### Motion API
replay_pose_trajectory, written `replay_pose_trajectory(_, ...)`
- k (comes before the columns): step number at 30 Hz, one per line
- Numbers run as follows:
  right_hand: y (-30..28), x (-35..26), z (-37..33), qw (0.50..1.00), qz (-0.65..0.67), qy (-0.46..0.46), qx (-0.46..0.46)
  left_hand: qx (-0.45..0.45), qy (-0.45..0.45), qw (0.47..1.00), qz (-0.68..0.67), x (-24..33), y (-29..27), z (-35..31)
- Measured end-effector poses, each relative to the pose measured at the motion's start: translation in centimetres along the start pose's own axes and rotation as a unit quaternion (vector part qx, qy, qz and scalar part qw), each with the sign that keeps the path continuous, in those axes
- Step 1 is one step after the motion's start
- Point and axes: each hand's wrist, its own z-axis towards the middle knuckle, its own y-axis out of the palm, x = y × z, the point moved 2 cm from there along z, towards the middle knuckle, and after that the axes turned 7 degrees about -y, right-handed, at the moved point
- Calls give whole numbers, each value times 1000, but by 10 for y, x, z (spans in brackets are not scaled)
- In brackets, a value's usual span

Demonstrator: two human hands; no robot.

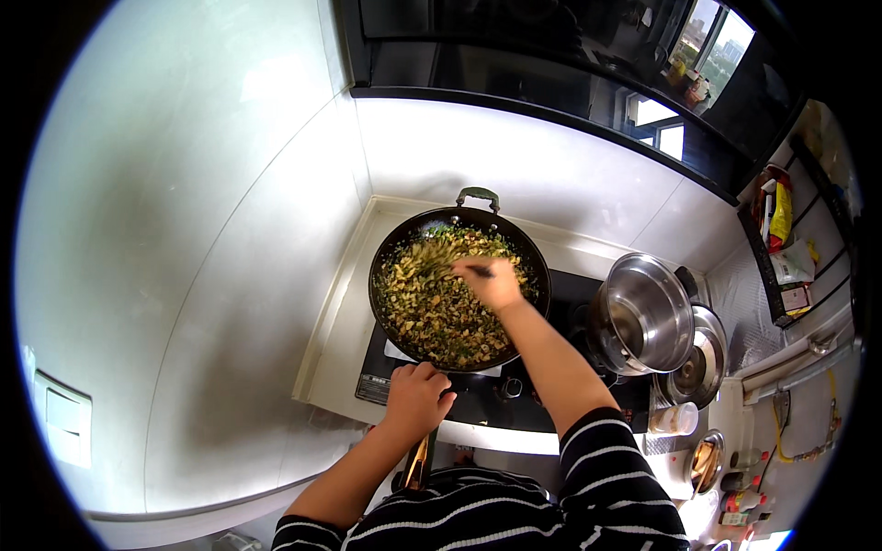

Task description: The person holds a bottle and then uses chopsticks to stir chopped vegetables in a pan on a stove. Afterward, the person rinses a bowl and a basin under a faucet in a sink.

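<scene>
A large black wok [542, 266] stands on the stove, filled with a chopped mix of green, yellow and brown bits [441, 312]. At its near rim my left hand [418, 399] is closed round the wok's long handle [420, 462], which shows again below the fist. My right hand [494, 283] is over the food, closed on a dark-handled utensil [480, 271]. The utensil's far end is smeared by motion among the food, so its kind cannot be made out.
Right of the wok are a steel pot [648, 308], a round metal lid [703, 358] and a small jar [675, 420]. The black cooktop [478, 404] has a knob near my right forearm. A wall rack [776, 248] holds packets; several bottles [744, 500] stand lower right.
</scene>
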Motion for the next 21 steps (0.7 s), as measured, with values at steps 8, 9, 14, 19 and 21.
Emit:
replay_pose_trajectory(8,-85,-55,-58,987,-56,130,-74,7,-22,1000,-12,-6,1,-6)
replay_pose_trajectory(9,-75,-48,-75,986,3,146,-77,5,-19,1000,-11,-4,1,-5)
replay_pose_trajectory(14,4,-49,-54,989,122,77,-34,7,-11,1000,-3,0,2,-1)
replay_pose_trajectory(19,-14,-3,-19,996,-75,42,36,5,-4,1000,-2,-3,1,0)
replay_pose_trajectory(21,-41,-20,-33,991,-127,50,-7,4,-10,1000,-5,-6,1,-4)
